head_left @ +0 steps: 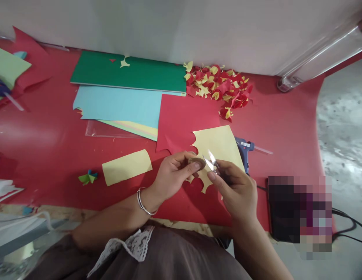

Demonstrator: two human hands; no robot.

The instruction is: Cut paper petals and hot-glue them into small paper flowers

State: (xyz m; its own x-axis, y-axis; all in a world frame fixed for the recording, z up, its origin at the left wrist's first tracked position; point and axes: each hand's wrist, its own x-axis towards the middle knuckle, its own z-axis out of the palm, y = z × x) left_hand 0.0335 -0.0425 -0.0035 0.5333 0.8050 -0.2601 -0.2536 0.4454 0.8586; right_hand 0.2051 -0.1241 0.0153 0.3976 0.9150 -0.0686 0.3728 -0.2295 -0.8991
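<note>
Between the thumb and fingers of my left hand (174,174) is a small round piece of yellowish paper (198,161), shaded and partly hidden by the fingertips. My right hand (238,190) grips a small pair of scissors (210,160), their blades apart and their tips close to the round piece. Underneath both hands lies a pale yellow paper sheet (220,140) with curved bites cut from its left and lower edges. It overlaps a red paper sheet (183,120), also cut along its lower edge.
A heap of red and yellow paper cutouts (216,83) lies at the back. Left of it are a green board (134,74) and blue sheets (119,105). A yellow strip (127,167), a green paper flower (88,177), a glue gun (244,149) and a pixelated dark object (283,210) surround my hands.
</note>
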